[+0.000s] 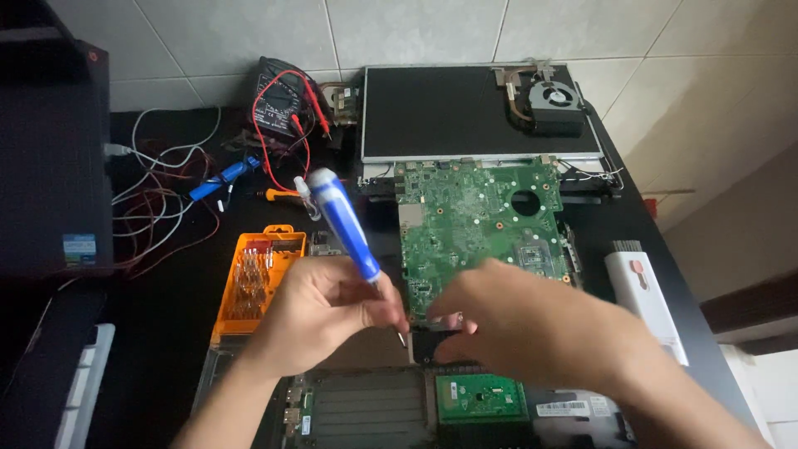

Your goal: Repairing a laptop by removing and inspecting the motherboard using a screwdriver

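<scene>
At 6 o'clock of the green motherboard (pixel 478 224), my left hand (pixel 320 303) is wrapped tight on the blue-and-white screwdriver (pixel 345 224), handle tilted to 11 o'clock, tip just below the fist. Right hand (pixel 519 320) pinches the board's lower edge, hold unclear. Risk: tip slips, gouges traces; board shifts under torque

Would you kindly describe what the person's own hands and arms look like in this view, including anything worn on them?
Both are bare: the left hand and right hand wear no gloves, and no rings, watch or bracelet show. The forearms are uncovered down to the bottom edge of the picture, with no sleeve in view.
</scene>
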